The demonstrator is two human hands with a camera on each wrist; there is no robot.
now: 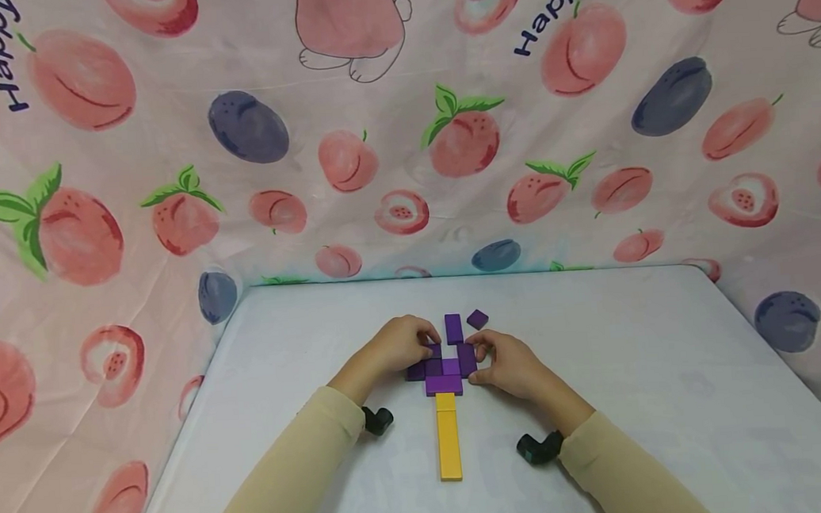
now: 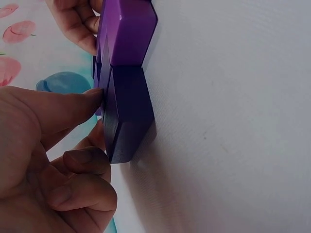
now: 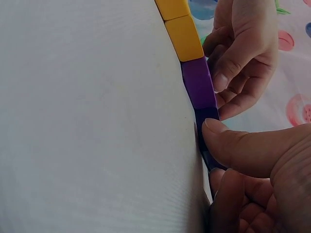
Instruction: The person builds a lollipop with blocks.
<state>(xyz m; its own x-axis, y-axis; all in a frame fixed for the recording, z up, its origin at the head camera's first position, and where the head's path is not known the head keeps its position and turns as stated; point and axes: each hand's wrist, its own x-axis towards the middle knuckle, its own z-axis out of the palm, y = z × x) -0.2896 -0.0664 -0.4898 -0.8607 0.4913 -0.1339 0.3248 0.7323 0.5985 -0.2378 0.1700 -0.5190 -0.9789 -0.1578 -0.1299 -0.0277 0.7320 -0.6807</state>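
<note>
Several purple blocks lie together on the white table, with a lighter purple block [image 1: 443, 385] at their near side. From it a column of yellow blocks [image 1: 448, 444] runs toward the near edge. My left hand [image 1: 401, 344] pinches a small dark purple block [image 1: 435, 352] at the group's left side; its thumb and fingers partly cover it. On the opposite side, my right hand [image 1: 511, 365] holds an upright-lying dark purple block [image 1: 466, 360] between thumb and fingers. In the right wrist view, the right thumb [image 3: 243, 148] presses on a dark block's side.
Beyond the group lie a purple rectangular block [image 1: 454, 329] and a separate purple diamond-turned block [image 1: 477, 319]. Black devices [image 1: 541, 448] sit at both wrists. A fruit-printed cloth [image 1: 396, 154] hangs behind the white table [image 1: 646, 351].
</note>
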